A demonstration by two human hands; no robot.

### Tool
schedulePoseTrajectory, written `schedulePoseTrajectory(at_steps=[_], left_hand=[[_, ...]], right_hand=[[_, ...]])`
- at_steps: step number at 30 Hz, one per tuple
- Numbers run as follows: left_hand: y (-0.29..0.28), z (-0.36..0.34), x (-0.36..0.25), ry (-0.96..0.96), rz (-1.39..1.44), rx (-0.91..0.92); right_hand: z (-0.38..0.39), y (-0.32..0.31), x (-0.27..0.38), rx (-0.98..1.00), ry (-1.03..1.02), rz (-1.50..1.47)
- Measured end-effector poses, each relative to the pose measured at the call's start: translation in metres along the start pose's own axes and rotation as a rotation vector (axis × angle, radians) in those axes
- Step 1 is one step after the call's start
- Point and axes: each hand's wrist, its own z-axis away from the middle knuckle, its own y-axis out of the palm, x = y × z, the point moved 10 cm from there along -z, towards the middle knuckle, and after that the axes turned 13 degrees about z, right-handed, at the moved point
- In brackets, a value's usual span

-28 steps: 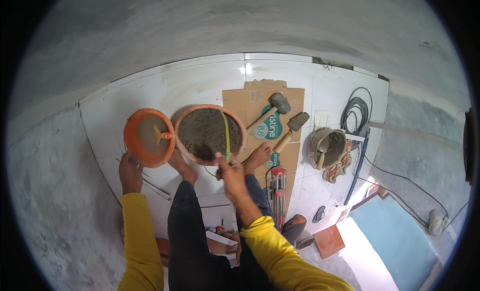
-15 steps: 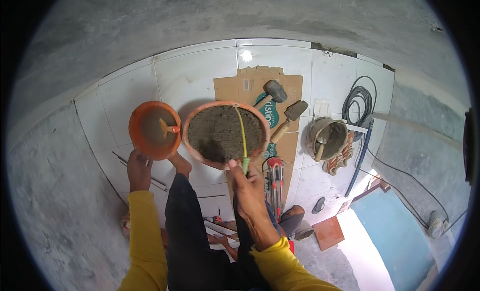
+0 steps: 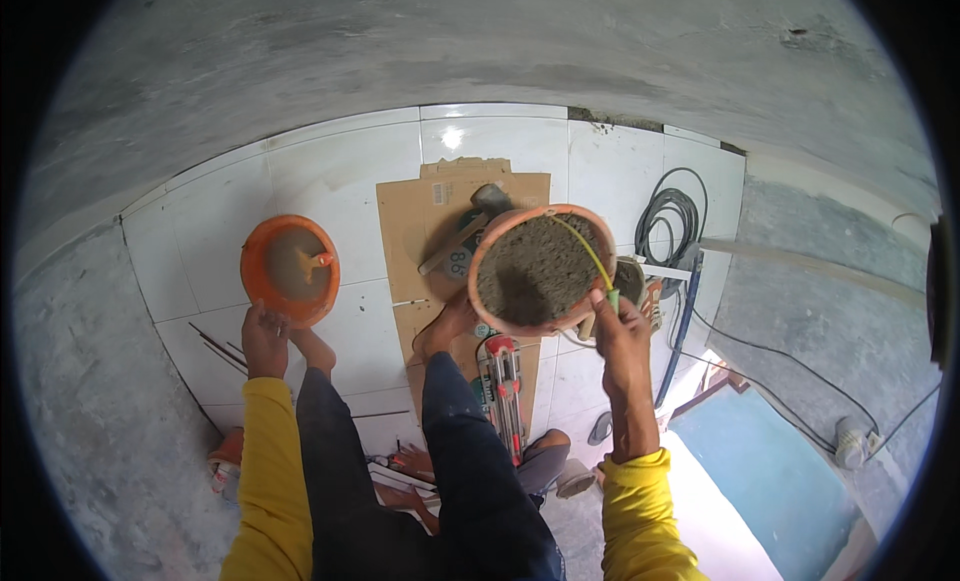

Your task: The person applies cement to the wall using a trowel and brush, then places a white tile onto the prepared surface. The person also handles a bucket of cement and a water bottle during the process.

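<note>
My left hand (image 3: 265, 339) is closed on the near rim of an orange bucket (image 3: 252, 266). Murky grey liquid fills its bottom, and an orange-and-tan object (image 3: 314, 265) that I cannot identify shows at its right side. On the right, my right hand (image 3: 624, 333) grips the green grip of the yellow handle (image 3: 585, 243) of a second bucket (image 3: 478, 286), beside its rim. Coarse grey mortar (image 3: 540, 271) fills this one nearly to the top. It hangs over the cardboard (image 3: 405, 226) and partly covers the mallet (image 3: 488, 203) and a mortar pail (image 3: 630, 279).
A red-and-grey tile cutter (image 3: 503, 386) lies beside my right leg. Coiled black cable (image 3: 672, 216) and a blue bar (image 3: 682, 326) lie to the right. Another person's hand (image 3: 412, 463) shows behind my legs. Grey walls surround the white tiles (image 3: 350, 181).
The mortar bucket has swung right with my right hand, now covering the trowel and much of the pail. My right foot shows on the cardboard. My left hand still holds the orange bucket.
</note>
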Motion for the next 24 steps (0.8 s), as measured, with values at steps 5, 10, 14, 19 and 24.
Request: schedulePoseTrajectory(at_steps=[5, 10, 14, 19, 24], left_hand=[[-0.002, -0.002, 0.017, 0.0, 0.017, -0.008], [-0.005, -0.006, 0.025, 0.034, -0.105, -0.006], [-0.012, -0.013, 0.013, 0.009, -0.237, 0.037], [-0.014, 0.037, -0.002, 0.033, -0.502, -0.102], [-0.104, 0.074, -0.032, -0.009, -0.771, -0.204]], right_hand=[[-0.058, -0.033, 0.005, 0.015, -0.124, 0.084], [-0.129, -0.066, 0.009, 0.042, -0.196, 0.267], [-0.198, -0.078, 0.002, -0.014, -0.314, 0.296], [-0.231, -0.077, 0.0, -0.054, -0.342, 0.253], [-0.223, -0.028, -0.001, -0.267, -0.465, 0.34]])
